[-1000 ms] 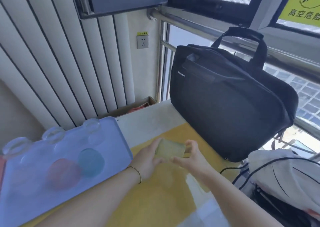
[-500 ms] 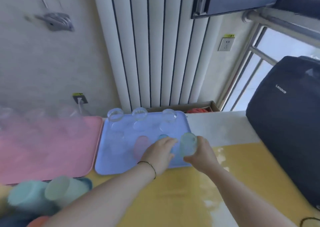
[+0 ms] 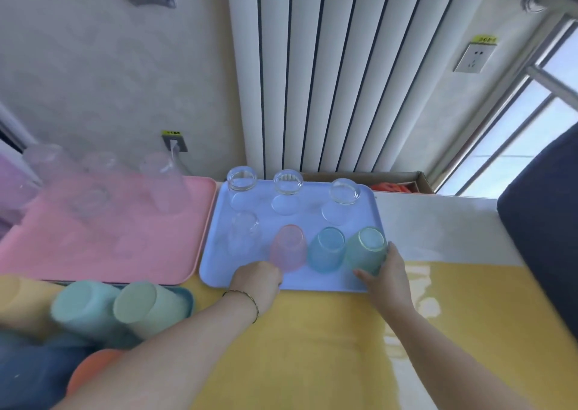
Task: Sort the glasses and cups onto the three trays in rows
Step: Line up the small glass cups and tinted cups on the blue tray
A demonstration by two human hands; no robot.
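Observation:
A blue tray (image 3: pixel 316 219) holds three clear glasses along its far edge and a nearer row: a clear glass (image 3: pixel 243 233), a pink glass (image 3: pixel 288 248), a blue glass (image 3: pixel 327 249) and a green glass (image 3: pixel 366 250), all upside down. My right hand (image 3: pixel 386 273) wraps the green glass at the tray's right front corner. Curled at the tray's front edge beside the pink glass is my left hand (image 3: pixel 256 280); whether it touches that glass I cannot tell. A pink tray (image 3: pixel 103 237) to the left carries several blurred clear glasses. Opaque cups (image 3: pixel 119 309) lie at the lower left.
A yellow cloth (image 3: pixel 328 347) covers the table in front. A dark bag (image 3: pixel 544 222) stands at the right edge. A white radiator (image 3: pixel 337 75) and a cardboard box (image 3: pixel 403 186) sit behind the trays. A wall socket with a plug (image 3: pixel 174 143) is behind the pink tray.
The view swung left from the bag to the trays. My right hand carried the green glass to the blue tray and set it upside down beside the blue glass.

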